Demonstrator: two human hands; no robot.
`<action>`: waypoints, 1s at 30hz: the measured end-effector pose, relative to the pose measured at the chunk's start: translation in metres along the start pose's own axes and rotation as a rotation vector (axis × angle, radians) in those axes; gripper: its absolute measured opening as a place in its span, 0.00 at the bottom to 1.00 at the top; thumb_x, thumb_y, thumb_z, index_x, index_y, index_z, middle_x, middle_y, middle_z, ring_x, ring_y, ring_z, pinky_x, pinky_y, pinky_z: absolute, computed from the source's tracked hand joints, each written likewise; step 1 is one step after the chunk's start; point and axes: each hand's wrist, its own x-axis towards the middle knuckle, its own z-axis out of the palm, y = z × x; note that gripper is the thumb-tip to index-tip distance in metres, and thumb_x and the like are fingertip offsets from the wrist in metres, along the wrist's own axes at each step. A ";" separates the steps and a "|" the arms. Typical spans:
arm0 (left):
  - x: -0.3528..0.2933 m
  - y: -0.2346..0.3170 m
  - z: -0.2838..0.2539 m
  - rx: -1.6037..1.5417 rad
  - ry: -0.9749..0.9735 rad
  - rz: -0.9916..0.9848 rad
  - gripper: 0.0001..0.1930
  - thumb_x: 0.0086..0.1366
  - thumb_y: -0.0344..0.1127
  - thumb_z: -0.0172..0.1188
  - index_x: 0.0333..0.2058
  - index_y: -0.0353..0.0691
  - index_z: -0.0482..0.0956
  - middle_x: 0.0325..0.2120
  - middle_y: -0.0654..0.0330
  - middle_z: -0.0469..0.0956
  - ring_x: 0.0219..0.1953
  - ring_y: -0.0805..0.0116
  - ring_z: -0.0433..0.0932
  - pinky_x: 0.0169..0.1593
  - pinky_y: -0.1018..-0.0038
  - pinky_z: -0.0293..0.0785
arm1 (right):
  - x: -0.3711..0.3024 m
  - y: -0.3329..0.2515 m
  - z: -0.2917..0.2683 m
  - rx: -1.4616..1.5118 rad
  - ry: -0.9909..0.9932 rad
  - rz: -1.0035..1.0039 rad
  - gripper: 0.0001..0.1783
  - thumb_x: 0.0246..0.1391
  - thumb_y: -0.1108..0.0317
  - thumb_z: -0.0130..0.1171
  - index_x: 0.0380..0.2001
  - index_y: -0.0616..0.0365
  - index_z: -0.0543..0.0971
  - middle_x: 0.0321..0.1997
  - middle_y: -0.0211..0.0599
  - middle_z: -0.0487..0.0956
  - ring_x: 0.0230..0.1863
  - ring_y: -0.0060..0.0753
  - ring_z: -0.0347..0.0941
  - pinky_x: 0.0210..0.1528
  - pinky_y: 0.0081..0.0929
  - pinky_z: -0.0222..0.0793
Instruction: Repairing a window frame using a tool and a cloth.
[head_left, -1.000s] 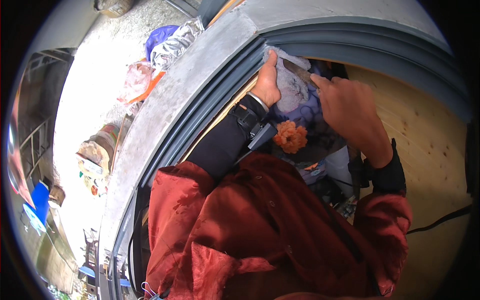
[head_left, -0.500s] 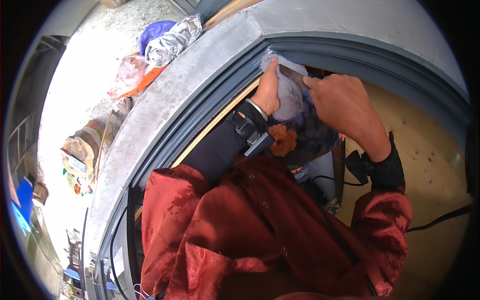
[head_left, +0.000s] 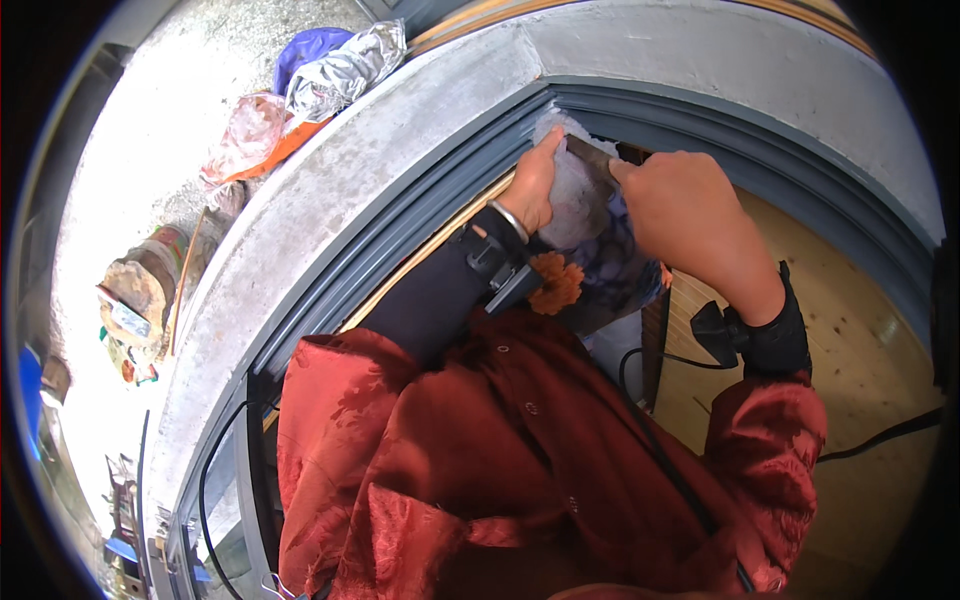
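My left hand (head_left: 532,187) grips a pale grey, fluffy piece that looks like fleece cloth (head_left: 577,205); the thumb lies along its left side and the other fingers are hidden beneath. My right hand (head_left: 690,212) is closed around a flat, dark metal blade (head_left: 590,153), perhaps a knife or scraper, whose handle is hidden in the fist. The blade lies against the upper part of the fluffy piece. Below them spreads a dark blue patterned fabric (head_left: 612,255) with an orange flower (head_left: 556,283), close to my left wrist.
A grey metal window frame (head_left: 400,232) and a concrete ledge (head_left: 330,195) run along the left and far sides. Beyond the ledge lie plastic bags (head_left: 345,75) and a cut log (head_left: 135,298). A light wooden surface (head_left: 820,330) is at right; a black cable (head_left: 680,358) crosses nearby.
The view has shifted slightly, so the bags and log sit further left. Both hands keep their hold, and the fluffy piece has turned a little under the blade.
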 end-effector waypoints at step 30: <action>0.008 0.024 0.002 -0.408 -0.142 0.069 0.25 0.69 0.50 0.38 0.50 0.36 0.72 0.45 0.49 0.77 0.48 0.51 0.76 0.54 0.56 0.70 | 0.117 -0.003 -0.054 -0.086 0.107 -0.206 0.12 0.41 0.65 0.58 0.19 0.67 0.79 0.21 0.54 0.75 0.26 0.54 0.74 0.30 0.43 0.69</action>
